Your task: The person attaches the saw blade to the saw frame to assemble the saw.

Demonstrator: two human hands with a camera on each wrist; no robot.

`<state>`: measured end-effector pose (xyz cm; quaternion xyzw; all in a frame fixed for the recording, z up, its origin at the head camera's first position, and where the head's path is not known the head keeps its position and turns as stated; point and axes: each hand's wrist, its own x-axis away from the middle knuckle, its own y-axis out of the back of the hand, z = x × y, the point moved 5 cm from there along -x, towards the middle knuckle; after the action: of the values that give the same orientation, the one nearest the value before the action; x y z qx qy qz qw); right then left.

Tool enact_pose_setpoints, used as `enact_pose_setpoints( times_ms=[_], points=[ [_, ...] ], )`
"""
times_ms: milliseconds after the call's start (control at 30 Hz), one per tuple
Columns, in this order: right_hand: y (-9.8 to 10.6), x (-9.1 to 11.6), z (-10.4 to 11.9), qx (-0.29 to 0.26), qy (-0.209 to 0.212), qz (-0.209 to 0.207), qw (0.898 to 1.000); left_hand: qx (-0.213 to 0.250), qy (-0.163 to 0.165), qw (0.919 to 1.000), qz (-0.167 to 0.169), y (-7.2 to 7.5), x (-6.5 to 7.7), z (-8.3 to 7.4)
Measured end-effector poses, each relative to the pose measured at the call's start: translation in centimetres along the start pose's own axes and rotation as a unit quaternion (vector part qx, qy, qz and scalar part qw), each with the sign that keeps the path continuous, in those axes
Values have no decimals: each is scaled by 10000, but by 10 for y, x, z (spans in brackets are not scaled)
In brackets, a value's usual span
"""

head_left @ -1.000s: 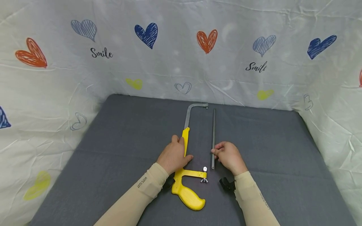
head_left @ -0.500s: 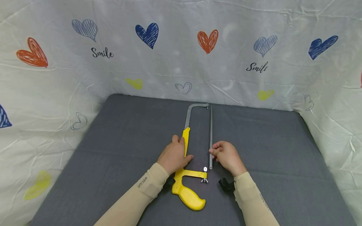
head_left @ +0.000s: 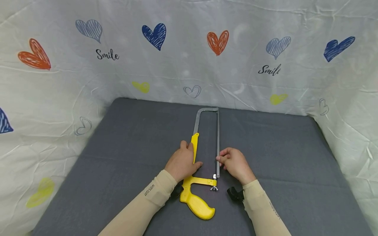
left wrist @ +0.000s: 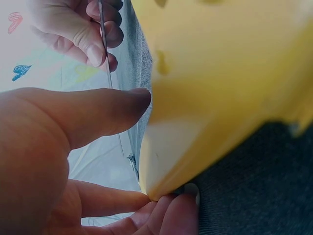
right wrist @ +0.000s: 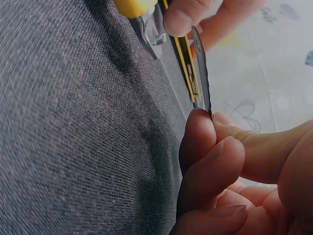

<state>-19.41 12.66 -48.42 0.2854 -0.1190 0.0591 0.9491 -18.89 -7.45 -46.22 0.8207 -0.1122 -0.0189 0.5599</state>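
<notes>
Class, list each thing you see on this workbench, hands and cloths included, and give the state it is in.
Saw frame: lying on its side.
Blade: pinched along the frame's open side; near end apart from the pin, far end unclear.
Wing nut: tightness unclear.
Left hand: gripping the frame.
Right hand: pinching the blade.
Grey cloth: spread out.
Printed backdrop: hanging, wrinkled.

A fabric-draped booth, room type unclear
Behind and beside the grey cloth-covered desk (head_left: 283, 147) hangs creased white sheeting (head_left: 183, 70) printed with coloured hearts (head_left: 217, 42) and "Smile".
</notes>
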Motion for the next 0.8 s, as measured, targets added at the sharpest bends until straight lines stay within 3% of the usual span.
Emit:
enact_pose_setpoints(
  times_ms=[800],
  points=[
    [-6, -3, -1, -7, -60, 3, 10000, -44, 11, 10000, 73, -2, -1, 0]
  ],
)
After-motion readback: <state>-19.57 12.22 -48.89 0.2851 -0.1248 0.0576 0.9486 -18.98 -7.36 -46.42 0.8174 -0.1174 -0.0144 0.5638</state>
